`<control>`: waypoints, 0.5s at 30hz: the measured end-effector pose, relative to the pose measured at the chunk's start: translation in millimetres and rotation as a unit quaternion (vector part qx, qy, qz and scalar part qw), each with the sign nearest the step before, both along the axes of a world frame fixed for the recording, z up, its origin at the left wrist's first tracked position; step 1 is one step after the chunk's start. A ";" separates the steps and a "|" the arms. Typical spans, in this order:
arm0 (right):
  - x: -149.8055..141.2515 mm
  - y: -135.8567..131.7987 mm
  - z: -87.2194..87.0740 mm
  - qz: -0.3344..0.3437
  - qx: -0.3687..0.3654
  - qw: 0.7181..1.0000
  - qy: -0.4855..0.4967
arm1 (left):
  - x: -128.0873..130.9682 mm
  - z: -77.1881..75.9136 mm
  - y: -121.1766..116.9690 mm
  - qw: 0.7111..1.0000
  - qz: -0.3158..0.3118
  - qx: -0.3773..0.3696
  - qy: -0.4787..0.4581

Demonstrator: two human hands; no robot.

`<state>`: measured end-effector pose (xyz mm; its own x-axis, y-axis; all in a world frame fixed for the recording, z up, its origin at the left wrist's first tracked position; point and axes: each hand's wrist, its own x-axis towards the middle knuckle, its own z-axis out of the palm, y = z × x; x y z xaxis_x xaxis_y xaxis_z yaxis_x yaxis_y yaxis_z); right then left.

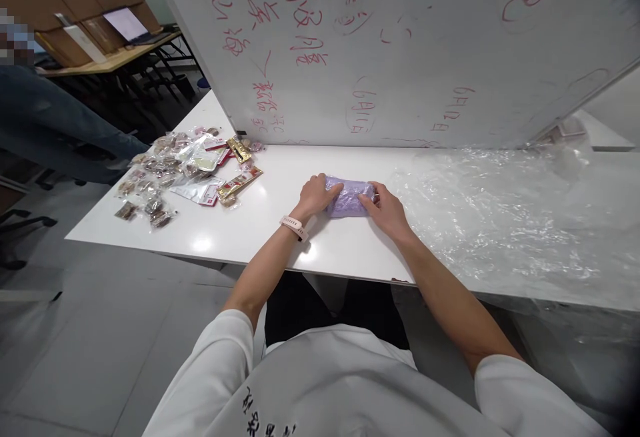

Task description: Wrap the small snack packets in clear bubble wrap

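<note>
A purple packet (pixel 349 205) with a crinkled, shiny clear surface lies on the white table in front of me. My left hand (pixel 318 195) grips its left end, thumb on top and fingers round the far side. At the opposite end my right hand (pixel 386 210) holds it the same way, thumb pressed on the upper face. Whatever the purple packet contains is hidden. Just right of my right hand spreads a large sheet of clear plastic film (pixel 480 217), which runs over the table's front edge.
Small wrapped packets (pixel 165 170) lie heaped on the table's left part, with gold sachets (pixel 240 182) beside them. A whiteboard (pixel 380 57) with red writing stands along the back. At far left a person's leg (pixel 60 117) shows near a desk with a laptop (pixel 131 27).
</note>
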<state>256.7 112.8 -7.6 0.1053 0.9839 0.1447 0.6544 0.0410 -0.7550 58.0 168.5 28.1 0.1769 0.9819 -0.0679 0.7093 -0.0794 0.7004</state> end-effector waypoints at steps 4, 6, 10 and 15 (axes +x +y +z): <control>1.0 3.2 -4.2 0.007 -0.023 0.996 0.084 | 1.5 -5.8 -1.7 0.943 -0.038 -0.117 -0.310; 3.9 3.6 -3.3 0.023 -0.035 0.985 0.166 | 2.3 -8.9 -4.6 0.904 -0.042 -0.135 -0.404; 15.5 -6.2 15.7 0.111 -0.090 0.947 0.289 | 1.8 -3.4 -18.1 0.882 -0.137 -0.122 -0.435; 24.2 -37.1 55.2 0.245 -0.136 0.943 0.177 | 1.3 11.2 -35.8 0.887 -0.231 -0.154 -0.370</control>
